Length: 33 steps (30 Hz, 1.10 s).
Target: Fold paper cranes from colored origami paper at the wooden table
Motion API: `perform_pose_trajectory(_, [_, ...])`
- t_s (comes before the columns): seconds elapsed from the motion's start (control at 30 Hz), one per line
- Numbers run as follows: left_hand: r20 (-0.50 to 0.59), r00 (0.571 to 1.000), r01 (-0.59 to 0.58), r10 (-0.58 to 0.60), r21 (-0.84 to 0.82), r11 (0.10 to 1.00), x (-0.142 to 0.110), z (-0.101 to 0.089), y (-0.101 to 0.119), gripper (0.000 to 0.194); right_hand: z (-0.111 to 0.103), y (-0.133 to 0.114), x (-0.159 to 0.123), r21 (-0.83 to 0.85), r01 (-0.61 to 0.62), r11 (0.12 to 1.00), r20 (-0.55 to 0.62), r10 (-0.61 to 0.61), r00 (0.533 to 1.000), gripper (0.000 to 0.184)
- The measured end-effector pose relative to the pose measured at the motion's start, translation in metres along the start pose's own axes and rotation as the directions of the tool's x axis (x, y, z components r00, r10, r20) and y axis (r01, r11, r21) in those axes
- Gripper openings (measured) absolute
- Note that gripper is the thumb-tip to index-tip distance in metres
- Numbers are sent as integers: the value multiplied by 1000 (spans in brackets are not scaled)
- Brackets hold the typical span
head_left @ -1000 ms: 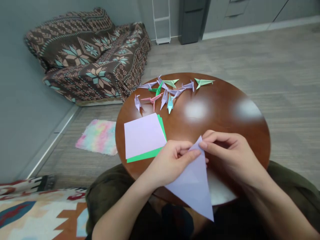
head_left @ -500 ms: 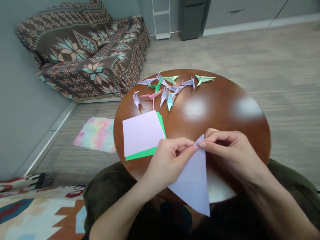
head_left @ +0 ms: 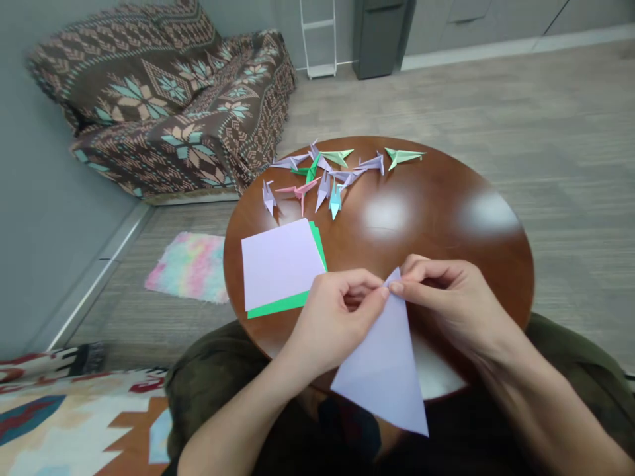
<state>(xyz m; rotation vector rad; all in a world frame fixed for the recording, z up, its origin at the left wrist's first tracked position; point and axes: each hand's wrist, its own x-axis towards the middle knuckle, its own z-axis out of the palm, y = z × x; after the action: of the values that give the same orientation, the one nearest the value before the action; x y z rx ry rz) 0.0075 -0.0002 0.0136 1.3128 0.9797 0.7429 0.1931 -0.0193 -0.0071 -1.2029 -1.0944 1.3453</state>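
Note:
A lavender sheet of origami paper [head_left: 384,370], folded to a triangle-like shape, hangs between my hands over the table's near edge. Its narrow tip points up and away from me. My left hand [head_left: 340,320] pinches it close to that tip, thumb on top. From the other side, my right hand [head_left: 446,297] grips the same tip between thumb and curled fingers. The fingertips of both hands nearly meet there and partly hide the paper. Left of my left hand lies a stack of square paper [head_left: 282,264], lavender on top with green beneath.
Several folded paper cranes [head_left: 322,188] in lavender, green, pink and blue sit on the far side of the round brown table [head_left: 436,211]. Beyond it stand a sofa [head_left: 198,119] with a patterned cover and a dark cabinet [head_left: 380,39]. A fluffy pastel rug [head_left: 191,268] lies on the floor.
The lower part of the lavender paper has swung slightly right and toward me, showing more of its left corner. Both hands keep their pinch at the tip.

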Motion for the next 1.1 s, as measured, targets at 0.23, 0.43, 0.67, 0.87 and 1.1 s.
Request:
perform_pose_trajectory(0.23, [-121, 988, -94, 92, -9, 996, 5, 1, 5, 12, 7, -12, -3, -154, 19, 988, 49, -11, 999, 30])
perform_pose_trajectory(0.43, [-113, 987, -116, 117, 11, 993, 5, 1, 3, 8, 8, -13, -5, -179, -1, 984, 81, 16, 997, 23])
perform_pose_trajectory(0.67, [-190, 974, -146, 122, -113, 983, 13, -5, 2, 13, 10, -15, -6, -179, -11, 984, 120, 33, 992, 17])
perform_pose_trajectory(0.87, [-15, 994, -106, 106, -24, 994, 12, -17, 8, 17, 8, -13, -6, -193, -22, 981, 121, 46, 992, 17])
perform_pose_trajectory(1.1, [54, 996, -65, 66, -15, 998, 12, -12, 7, 11, 6, -11, -5, -205, 8, 979, 97, 13, 995, 14])
